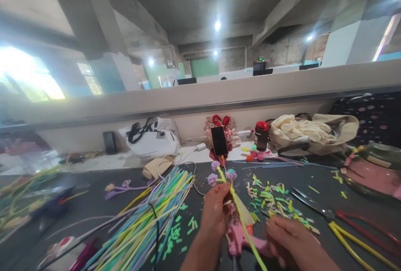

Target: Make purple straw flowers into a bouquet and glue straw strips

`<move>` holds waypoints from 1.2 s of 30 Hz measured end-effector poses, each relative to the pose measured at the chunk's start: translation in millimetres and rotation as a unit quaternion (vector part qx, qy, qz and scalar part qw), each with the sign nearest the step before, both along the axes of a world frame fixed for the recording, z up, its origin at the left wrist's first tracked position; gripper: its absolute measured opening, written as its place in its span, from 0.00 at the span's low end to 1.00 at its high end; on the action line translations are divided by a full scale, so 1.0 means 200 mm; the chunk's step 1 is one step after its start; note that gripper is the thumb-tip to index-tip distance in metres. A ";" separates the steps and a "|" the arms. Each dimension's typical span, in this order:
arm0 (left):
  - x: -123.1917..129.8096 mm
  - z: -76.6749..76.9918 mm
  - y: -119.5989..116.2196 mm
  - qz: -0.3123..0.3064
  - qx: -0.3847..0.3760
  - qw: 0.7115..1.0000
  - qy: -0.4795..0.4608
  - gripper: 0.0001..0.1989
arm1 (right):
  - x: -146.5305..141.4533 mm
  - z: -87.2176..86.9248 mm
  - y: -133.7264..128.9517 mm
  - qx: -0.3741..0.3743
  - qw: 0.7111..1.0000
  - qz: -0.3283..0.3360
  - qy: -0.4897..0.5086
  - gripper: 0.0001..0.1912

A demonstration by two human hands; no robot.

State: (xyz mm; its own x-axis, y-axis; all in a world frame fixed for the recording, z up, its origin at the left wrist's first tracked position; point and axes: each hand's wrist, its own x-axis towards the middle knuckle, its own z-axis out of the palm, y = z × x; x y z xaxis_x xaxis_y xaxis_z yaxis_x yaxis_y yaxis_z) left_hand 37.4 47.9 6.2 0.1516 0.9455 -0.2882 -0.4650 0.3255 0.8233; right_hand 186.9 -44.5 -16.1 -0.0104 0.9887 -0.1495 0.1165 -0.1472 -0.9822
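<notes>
My left hand [216, 206] is closed on a yellow-green stem [242, 221] topped by small purple flowers [213, 178]. The stem runs down toward the lower right, across a pink glue gun [236, 237] that lies on the dark table. At the right end of the glue gun is my right hand [283, 237], its fingers curled and slightly blurred. Whether it grips the handle or something thin is hidden. Under the gun shows a beige piece of card [246, 208].
Bundled pastel pipe cleaners [150, 216] spread at left. Cut green scraps [271, 198] lie right of centre, beside scissors with red and yellow handles [332, 212]. A phone [219, 140], a dark bottle [261, 136] and bags stand along the back; a pink pot [372, 170] is far right.
</notes>
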 end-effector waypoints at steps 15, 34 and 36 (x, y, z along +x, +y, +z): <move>0.08 -0.07 -0.10 -0.058 0.008 0.997 -0.053 0.13 | -0.18 -0.01 0.24 -0.046 0.921 -0.028 0.385 0.13; 0.07 -0.13 -0.09 -0.039 -0.008 0.998 -0.047 0.15 | -0.21 -0.05 0.23 -0.035 0.929 -0.011 0.369 0.13; 0.06 -0.13 -0.08 -0.015 0.004 1.000 -0.020 0.16 | -0.22 -0.06 0.23 -0.033 0.941 -0.025 0.335 0.13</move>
State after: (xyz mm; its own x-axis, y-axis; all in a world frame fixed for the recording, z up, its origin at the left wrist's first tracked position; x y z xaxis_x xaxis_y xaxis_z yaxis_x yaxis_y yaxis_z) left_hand 48.4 32.9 -20.6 0.1906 0.9429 -0.2733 -0.4873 0.3326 0.8074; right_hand 143.9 2.0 -28.2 -0.0781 0.9794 -0.1864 -0.5354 -0.1989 -0.8209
